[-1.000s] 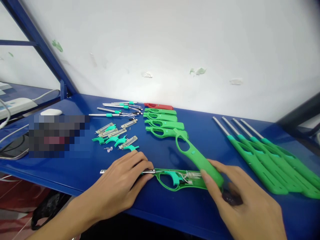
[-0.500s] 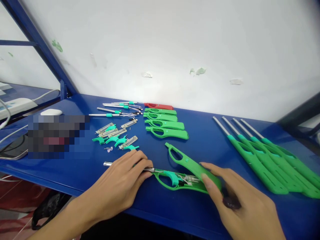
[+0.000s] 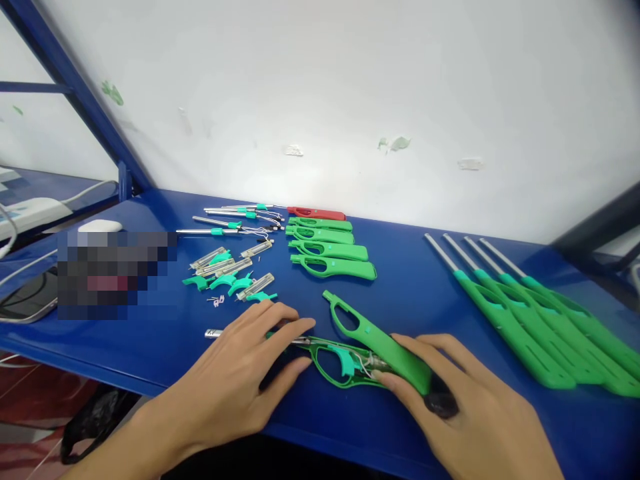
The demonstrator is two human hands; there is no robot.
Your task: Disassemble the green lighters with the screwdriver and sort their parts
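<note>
An opened gas lighter [image 3: 345,363] lies near the table's front edge, its turquoise trigger, wires and clear tank exposed in the lower green half-shell. My left hand [image 3: 250,367] curls over its metal tube; thumb and index stand a little apart on either side of the tube's inner end. My right hand [image 3: 465,400] grips the upper green half-shell [image 3: 380,340] at its wide end. This cover sits tilted across the lighter, its narrow end swung away from the trigger. A dark rounded object [image 3: 443,399], partly hidden, is under my right palm; its kind is unclear.
Beyond my left hand are loose turquoise triggers [image 3: 240,283], clear tanks [image 3: 257,287] and metal tubes with wires [image 3: 215,232]. Several green half-shells [image 3: 335,268] and a red one [image 3: 320,213] form a column. Closed green lighters [image 3: 520,333] lie right. A blurred patch [image 3: 110,273] covers something left.
My right hand has shifted slightly left with the upper half-shell, its thumb now at the lighter's inner parts. My left index has stretched out and its thumb has moved away from it.
</note>
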